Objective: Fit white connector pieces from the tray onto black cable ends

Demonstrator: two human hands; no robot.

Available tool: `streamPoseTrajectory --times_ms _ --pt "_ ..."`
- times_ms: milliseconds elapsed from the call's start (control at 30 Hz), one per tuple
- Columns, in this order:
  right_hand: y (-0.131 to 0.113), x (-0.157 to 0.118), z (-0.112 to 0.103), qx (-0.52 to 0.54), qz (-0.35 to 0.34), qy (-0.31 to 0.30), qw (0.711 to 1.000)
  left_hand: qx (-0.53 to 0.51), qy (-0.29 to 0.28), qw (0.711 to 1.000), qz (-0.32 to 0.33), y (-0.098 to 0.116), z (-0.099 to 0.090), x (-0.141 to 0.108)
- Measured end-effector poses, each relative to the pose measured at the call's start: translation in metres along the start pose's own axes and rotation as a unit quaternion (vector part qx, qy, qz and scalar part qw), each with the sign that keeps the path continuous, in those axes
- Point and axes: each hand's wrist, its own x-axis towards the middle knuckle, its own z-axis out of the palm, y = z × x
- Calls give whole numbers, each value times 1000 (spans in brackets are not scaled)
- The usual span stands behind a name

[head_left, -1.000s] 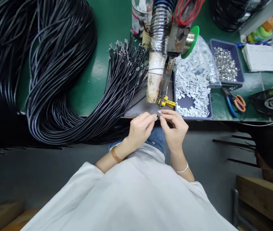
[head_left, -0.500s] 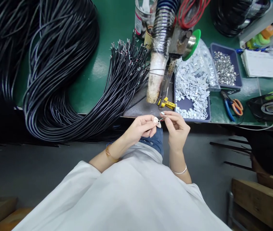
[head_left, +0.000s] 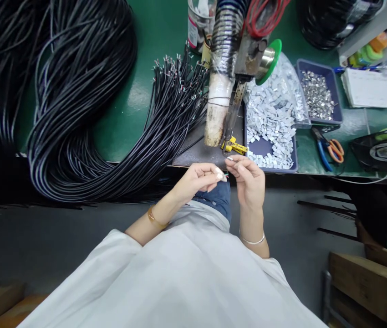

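My left hand [head_left: 205,177] pinches the end of a black cable, whose thin coloured wires [head_left: 226,175] stick out towards the right. White coverings show on its fingertips. Close by on the right, my right hand [head_left: 246,175] is closed at the fingertips around a small whitish piece [head_left: 229,158], too small to make out well. Both hands are just off the table's front edge, below a yellow clamp [head_left: 235,146]. A tray [head_left: 296,152] of small white connectors lies beyond my right hand.
A large bundle of black cables [head_left: 77,150] covers the left side. A wrapped hose [head_left: 216,111] and a solder spool [head_left: 267,63] hang over the bench. At right are a bin of metal parts [head_left: 317,96], pliers [head_left: 328,149], white papers [head_left: 369,89] and a fan [head_left: 386,151].
The fingertips of my two hands have moved slightly apart. My right hand has shifted a little left and turned, and the wire end now points free between the hands.
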Motion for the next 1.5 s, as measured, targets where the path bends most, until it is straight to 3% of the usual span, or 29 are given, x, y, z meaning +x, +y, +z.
streamPoseTrajectory --times_ms 67,133,233,300,400,500,633,867,1167,1367,1500 --pt "-4 -2 0 -72 -76 56 993 -15 40 999 28 0 2 2" --pt "-9 -7 2 -160 -175 80 968 -12 65 997 47 1 4 5" --pt "-13 -12 4 -261 -289 42 920 9 99 992 84 4 7 10" --pt "-11 -12 5 -306 -322 12 896 17 118 986 113 6 8 13" --pt "-5 -10 5 -316 -319 22 893 15 138 983 119 6 8 15" --pt "2 -9 3 -296 -328 54 896 1 142 986 87 4 6 15" --pt "7 -11 3 -312 -368 20 876 -24 107 993 34 5 4 13" --pt "10 -4 2 -252 -243 44 936 -26 126 991 42 9 6 15" --pt "13 4 -1 -366 -371 14 853 19 171 978 116 5 7 20" --pt "14 6 3 -329 -300 21 895 67 206 964 153 4 9 25" --pt "9 9 6 -323 -279 29 904 75 224 958 163 5 11 28"
